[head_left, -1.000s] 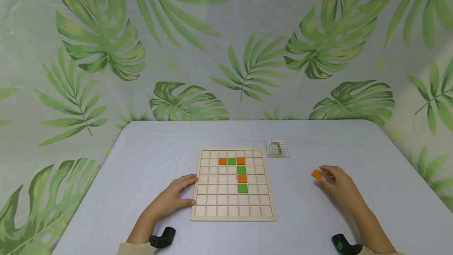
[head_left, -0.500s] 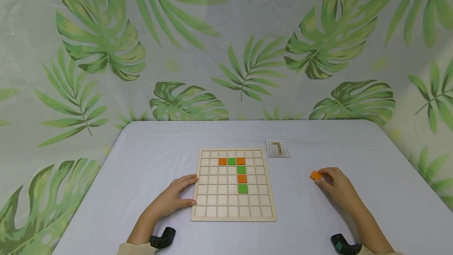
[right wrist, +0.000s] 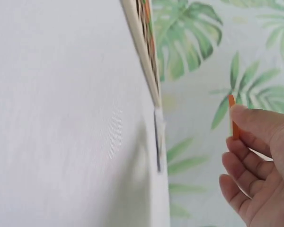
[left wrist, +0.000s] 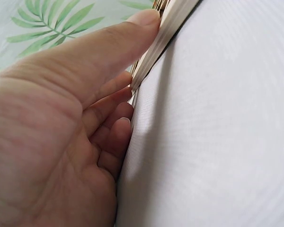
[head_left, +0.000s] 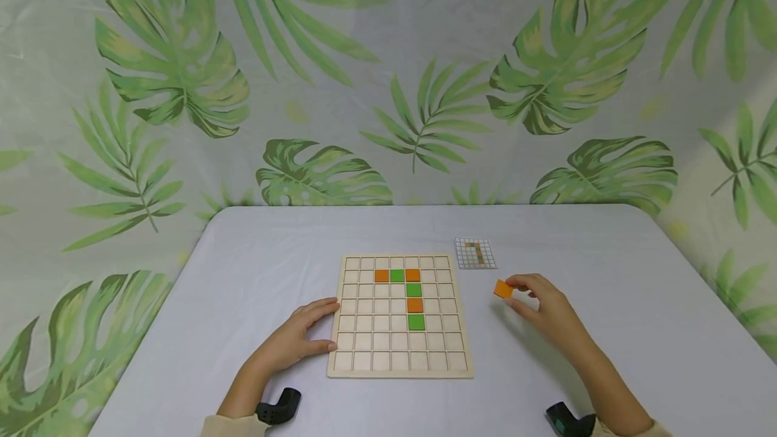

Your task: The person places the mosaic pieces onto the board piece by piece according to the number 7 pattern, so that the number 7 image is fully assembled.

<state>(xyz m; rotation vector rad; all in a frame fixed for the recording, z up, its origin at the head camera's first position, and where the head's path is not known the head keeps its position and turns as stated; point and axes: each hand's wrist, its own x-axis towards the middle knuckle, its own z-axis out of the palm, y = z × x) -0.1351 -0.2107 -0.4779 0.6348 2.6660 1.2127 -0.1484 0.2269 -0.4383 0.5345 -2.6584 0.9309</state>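
Note:
A wooden grid board (head_left: 363, 342) lies on the white-covered table, with orange and green square tiles set in some cells. Three tiles run across the second row, and several more lead down from the right one, ending in a green tile (head_left: 416, 322). My left hand (head_left: 291, 340) touches the board's left edge with thumb and fingertips spread, as the left wrist view also shows. Between the thumb and fingers of my right hand (head_left: 549, 309) is pinched a thin orange square tile (head_left: 502, 288). It is raised above the table, right of the board, and seen edge-on in the right wrist view.
A small pattern card (head_left: 476, 253) with a printed grid of coloured squares lies just beyond the board's upper right corner. The white tablecloth (head_left: 273, 241) reaches back to a leaf-print backdrop (head_left: 425, 113). Each wrist wears a black device.
My right hand has taken the orange tile up from the table and carried it left toward the board. My left hand and the board stay where they were.

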